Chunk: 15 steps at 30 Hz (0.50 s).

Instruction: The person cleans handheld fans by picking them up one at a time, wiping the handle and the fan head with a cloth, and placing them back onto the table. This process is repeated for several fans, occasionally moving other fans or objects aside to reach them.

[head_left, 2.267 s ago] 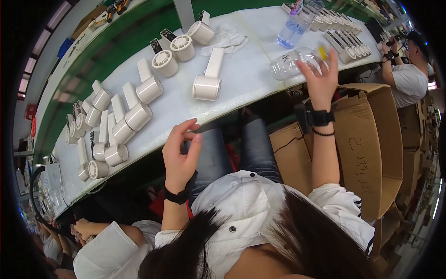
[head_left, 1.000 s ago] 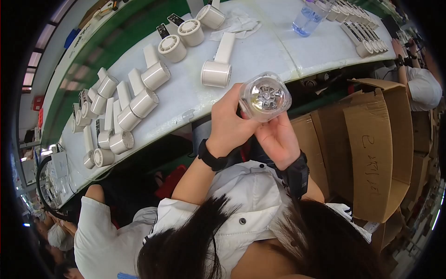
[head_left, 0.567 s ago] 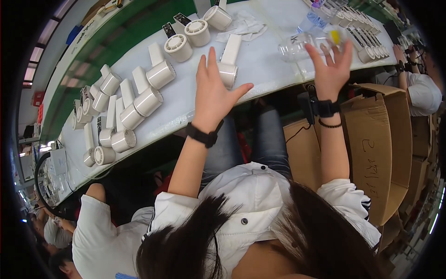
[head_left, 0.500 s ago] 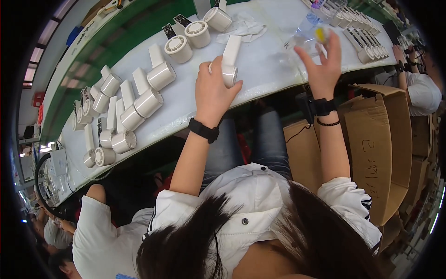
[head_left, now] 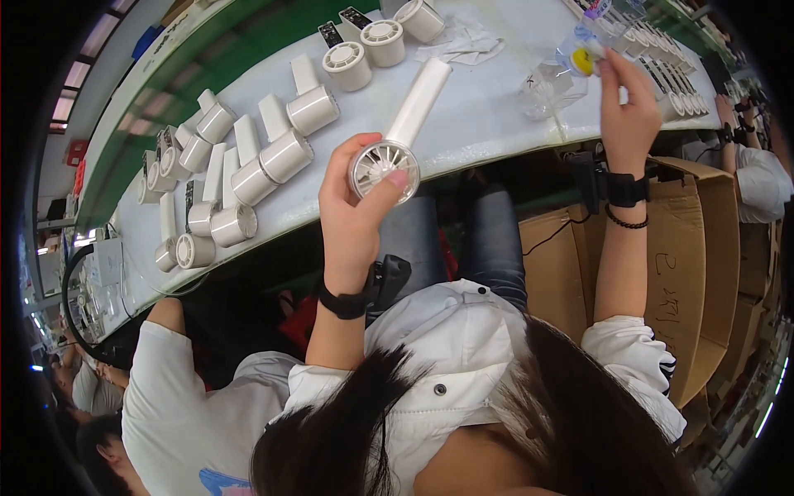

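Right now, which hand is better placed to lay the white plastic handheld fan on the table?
Left, I'd say: your left hand has the white plastic handheld fan in its grip, thumb on the round grille. Your right hand is farther off, by a small round yellow piece.

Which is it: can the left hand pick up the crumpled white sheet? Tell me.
Probably not right now: the left hand is holding a white handheld fan, whose handle points roughly toward the crumpled white sheet. Nothing else seems to stand between, so setting the fan down might free the hand.
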### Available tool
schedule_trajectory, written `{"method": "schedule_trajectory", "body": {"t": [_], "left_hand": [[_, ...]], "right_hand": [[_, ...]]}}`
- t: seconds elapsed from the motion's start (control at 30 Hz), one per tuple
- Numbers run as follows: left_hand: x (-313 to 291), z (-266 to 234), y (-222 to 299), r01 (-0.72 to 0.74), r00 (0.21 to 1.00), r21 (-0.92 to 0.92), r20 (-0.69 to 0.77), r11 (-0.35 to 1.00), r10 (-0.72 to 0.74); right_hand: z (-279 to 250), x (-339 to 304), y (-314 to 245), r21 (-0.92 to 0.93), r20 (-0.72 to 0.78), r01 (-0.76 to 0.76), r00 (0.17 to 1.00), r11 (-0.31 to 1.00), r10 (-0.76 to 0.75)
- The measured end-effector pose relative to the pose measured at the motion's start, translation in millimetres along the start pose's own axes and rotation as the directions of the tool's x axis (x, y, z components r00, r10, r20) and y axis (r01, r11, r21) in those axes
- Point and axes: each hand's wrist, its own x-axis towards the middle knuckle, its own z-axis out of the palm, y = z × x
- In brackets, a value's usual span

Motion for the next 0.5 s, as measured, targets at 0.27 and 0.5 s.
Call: {"method": "schedule_trajectory", "body": {"t": [0.27, 0.5], "left_hand": [[-21.3, 22.5, 3.9, 0.018, 0.997, -0.044, 0.081, 0.999, -0.015], [-36.9, 32.0, 14.6, -0.043, 0.997, 0.042, 0.061, 0.998, 0.041]], "right_hand": [[-11.8, -32.5, -116.7, 0.577, 0.045, 0.102, 0.987, 0.811, -0.157], [-1.5, -45.5, -111.1, 0.358, 0.094, 0.163, 0.973, 0.919, -0.209]]}}
